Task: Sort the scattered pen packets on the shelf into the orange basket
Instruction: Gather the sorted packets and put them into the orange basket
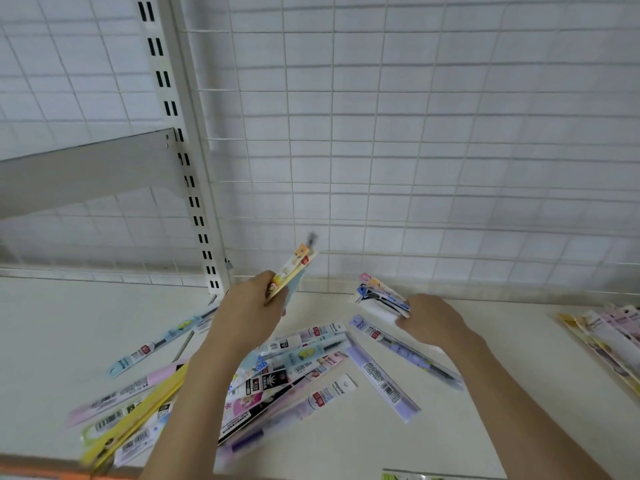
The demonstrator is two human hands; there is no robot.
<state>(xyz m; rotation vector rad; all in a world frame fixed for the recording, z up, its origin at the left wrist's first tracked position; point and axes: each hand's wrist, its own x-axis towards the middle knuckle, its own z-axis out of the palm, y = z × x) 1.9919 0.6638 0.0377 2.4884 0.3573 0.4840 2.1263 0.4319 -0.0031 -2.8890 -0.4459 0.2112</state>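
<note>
Several pen packets lie scattered on the white shelf in pastel blue, pink, yellow and lilac wrappers. My left hand grips a small bunch of packets, which points up and away toward the wire back. My right hand holds another bunch of packets close to the shelf surface, its ends pointing left. A strip of orange shows at the bottom left edge; I cannot tell whether it is the basket.
A white wire grid backs the shelf. A slotted metal upright with a grey bracket stands at the left. More packets lie in a pile at the right edge. One packet peeks in at the bottom edge.
</note>
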